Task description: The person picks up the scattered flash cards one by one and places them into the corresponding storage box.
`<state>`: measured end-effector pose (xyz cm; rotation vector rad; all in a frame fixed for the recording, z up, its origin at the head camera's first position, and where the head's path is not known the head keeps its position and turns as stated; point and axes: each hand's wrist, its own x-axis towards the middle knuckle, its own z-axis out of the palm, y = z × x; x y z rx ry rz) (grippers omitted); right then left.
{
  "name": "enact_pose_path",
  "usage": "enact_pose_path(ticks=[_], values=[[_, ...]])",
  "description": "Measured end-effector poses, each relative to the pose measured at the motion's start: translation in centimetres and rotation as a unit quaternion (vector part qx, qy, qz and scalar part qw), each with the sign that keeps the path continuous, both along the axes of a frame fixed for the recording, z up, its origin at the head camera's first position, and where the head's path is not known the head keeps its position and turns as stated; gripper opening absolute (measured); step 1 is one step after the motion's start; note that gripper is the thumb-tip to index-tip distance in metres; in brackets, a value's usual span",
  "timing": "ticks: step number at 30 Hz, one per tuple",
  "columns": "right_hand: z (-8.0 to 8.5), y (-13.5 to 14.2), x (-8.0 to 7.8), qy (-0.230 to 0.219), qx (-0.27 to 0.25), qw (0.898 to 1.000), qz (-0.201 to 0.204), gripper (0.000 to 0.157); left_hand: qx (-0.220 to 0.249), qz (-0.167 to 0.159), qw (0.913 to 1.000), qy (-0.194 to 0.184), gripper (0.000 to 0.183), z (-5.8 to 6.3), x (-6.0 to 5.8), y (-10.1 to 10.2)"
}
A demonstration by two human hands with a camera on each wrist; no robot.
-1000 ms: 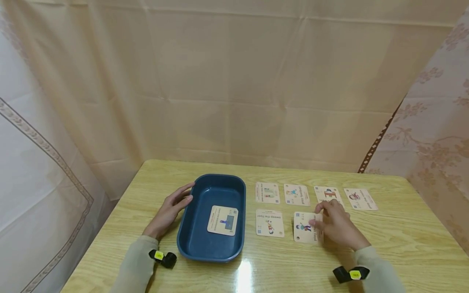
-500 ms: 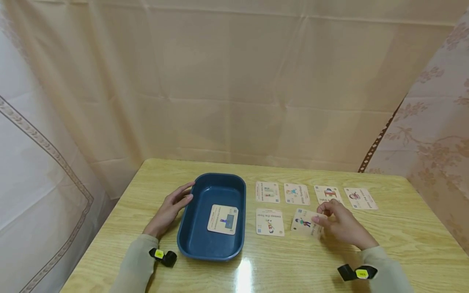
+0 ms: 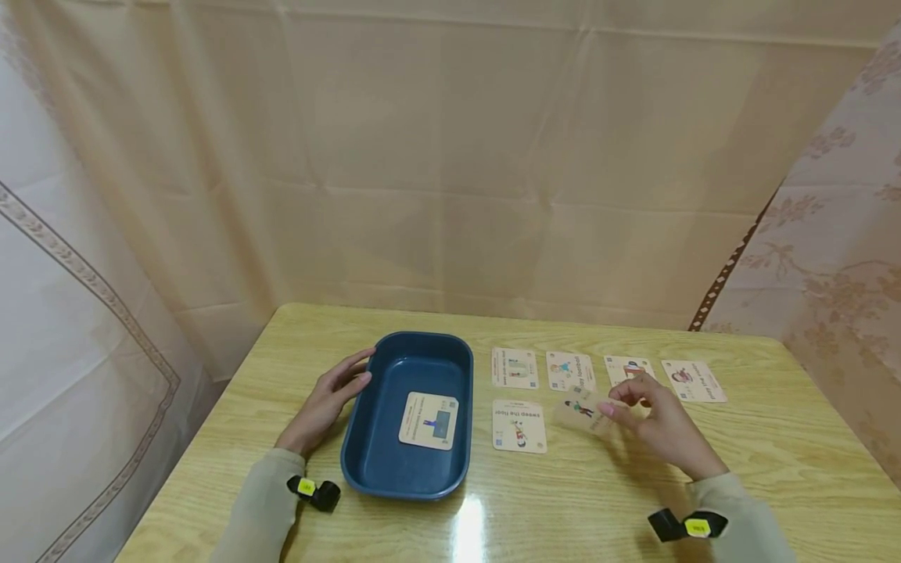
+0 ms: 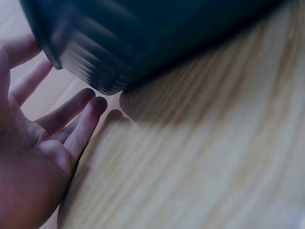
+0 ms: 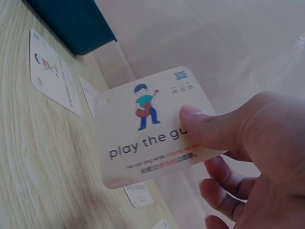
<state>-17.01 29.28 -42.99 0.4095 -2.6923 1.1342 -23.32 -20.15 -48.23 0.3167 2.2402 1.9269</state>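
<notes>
My right hand (image 3: 658, 422) pinches a flashcard (image 5: 147, 126) between thumb and fingers, raised above the table. In the right wrist view it shows a guitar player and "play the gu…", the rest under my thumb; in the head view it is blurred. My left hand (image 3: 324, 407) touches the left rim of a blue tray (image 3: 407, 489), its fingers fairly straight in the left wrist view. One flashcard (image 3: 428, 422) lies inside the tray. A "sweep the floor" card (image 3: 518, 427) lies on the table between the tray and my right hand.
Behind lies a row of cards: one with a green picture (image 3: 515, 368), a football card (image 3: 566, 369), one partly hidden by my right hand (image 3: 622, 369), and one at the far right (image 3: 693, 381). A curtain (image 3: 436, 156) hangs behind the wooden table (image 3: 563, 508).
My right hand has lifted the guitar card off the table, tilting it up and moving it slightly away from me. My left hand and the tray have stayed in place.
</notes>
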Motion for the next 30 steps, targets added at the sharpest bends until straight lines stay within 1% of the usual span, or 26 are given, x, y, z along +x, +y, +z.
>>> enact_pose_path(ticks=[9, 17, 22, 30], values=[[0.1, -1.2, 0.1, 0.006, -0.028, 0.999, -0.024, 0.009, -0.001, 0.001, 1.0, 0.001, 0.053, -0.2, -0.1, -0.1], [0.5, -2.9, 0.2, 0.0, -0.039, 0.999, -0.028, 0.009, 0.002, 0.005, 1.0, 0.008, 0.053, -0.3, -0.1, 0.0], [0.6, -4.3, 0.0, -0.012, -0.06, 0.998, -0.023, 0.008, -0.001, 0.007, 1.0, 0.006, 0.053, -0.2, 0.0, 0.0], [1.3, -7.6, -0.8, -0.034, -0.115, 0.993, 0.008, 0.009, -0.002, 0.008, 1.0, 0.001, 0.053, 0.0, 0.0, 0.0]])
